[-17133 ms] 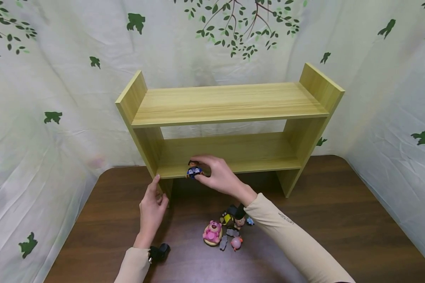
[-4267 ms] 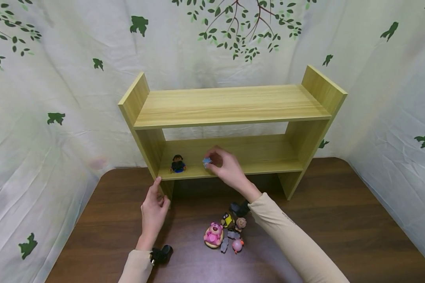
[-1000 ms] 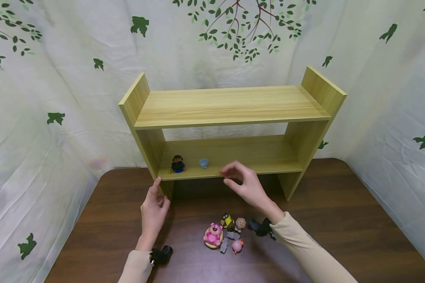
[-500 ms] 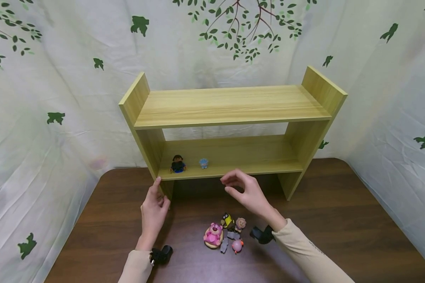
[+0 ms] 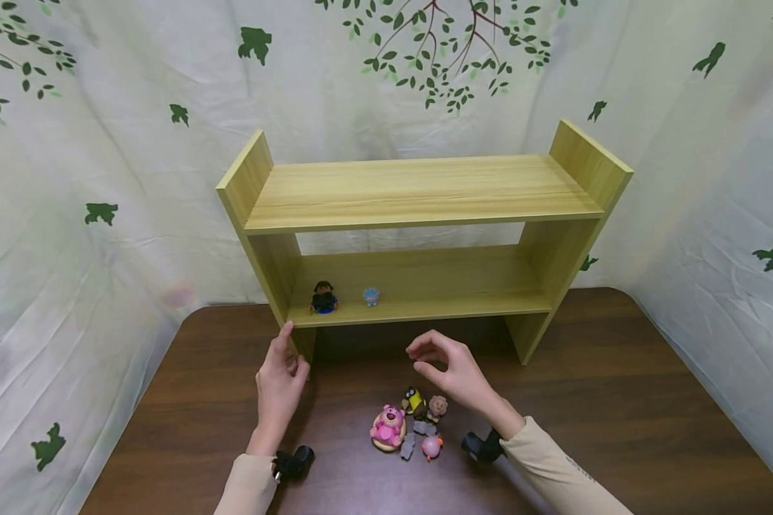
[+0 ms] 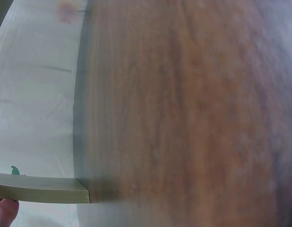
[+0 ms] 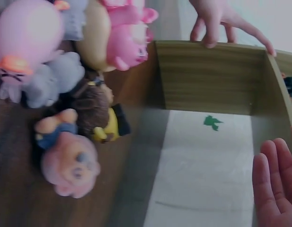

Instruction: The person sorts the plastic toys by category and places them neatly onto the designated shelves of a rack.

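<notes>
My right hand hovers in front of the lower shelf, fingers bent loosely, thumb apart, holding nothing. In the right wrist view its fingers appear at the right edge. My left hand touches the lower left front corner of the wooden shelf unit with its index fingertip. On the lower board stand a dark-haired toy figure in blue and a small light blue figurine. Below lie a pink bear, a yellow and brown toy, a bear-like figurine and a pink round toy.
Two small grey toys lie among the others on the brown table. Black wrist cameras hang at both sleeves. A white leaf-print curtain surrounds the table behind and at the sides.
The light blue figurine, earlier pinched in my right hand, now stands on the lower board. That hand has since drawn back, down toward the toys. The left hand keeps its place.
</notes>
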A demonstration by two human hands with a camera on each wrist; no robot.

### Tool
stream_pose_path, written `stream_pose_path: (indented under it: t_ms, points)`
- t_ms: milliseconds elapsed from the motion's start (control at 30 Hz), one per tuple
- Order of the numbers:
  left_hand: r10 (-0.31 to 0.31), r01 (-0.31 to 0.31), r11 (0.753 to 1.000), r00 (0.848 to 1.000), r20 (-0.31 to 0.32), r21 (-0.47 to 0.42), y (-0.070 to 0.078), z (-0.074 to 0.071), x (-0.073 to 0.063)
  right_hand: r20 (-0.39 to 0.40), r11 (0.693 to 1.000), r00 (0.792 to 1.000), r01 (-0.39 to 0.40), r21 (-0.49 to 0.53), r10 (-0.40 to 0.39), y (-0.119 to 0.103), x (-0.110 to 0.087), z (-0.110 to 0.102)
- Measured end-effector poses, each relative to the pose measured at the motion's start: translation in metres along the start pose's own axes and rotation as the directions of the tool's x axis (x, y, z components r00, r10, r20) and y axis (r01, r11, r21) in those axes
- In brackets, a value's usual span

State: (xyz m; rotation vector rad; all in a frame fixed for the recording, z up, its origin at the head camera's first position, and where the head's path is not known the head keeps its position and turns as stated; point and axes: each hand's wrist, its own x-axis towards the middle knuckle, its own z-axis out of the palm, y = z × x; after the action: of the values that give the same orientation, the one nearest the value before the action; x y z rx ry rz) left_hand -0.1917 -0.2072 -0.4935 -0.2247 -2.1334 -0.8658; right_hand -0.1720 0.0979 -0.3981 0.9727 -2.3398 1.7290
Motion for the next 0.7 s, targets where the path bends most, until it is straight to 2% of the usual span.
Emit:
stream_pose_path:
  t_ms: [233,467,700]
  points:
    - [0.006,-0.006,1.000,1.000,0.007,0.005,0.000,0.000,0.000,0.005,0.999,0.999,-0.035,-0.012,0.035,0.015,-0.009,0.002]
    - [0.000,0.000,1.000,1.000,0.014,-0.006,0.000,0.000,0.000,0.021,0.997,0.997,-0.075,-0.027,0.075,0.056,-0.022,0.006]
    - [-0.005,0.005,1.000,1.000,0.016,-0.013,0.001,0.000,0.000,0.059,0.991,0.990,-0.125,-0.041,0.128,0.068,-0.034,0.007]
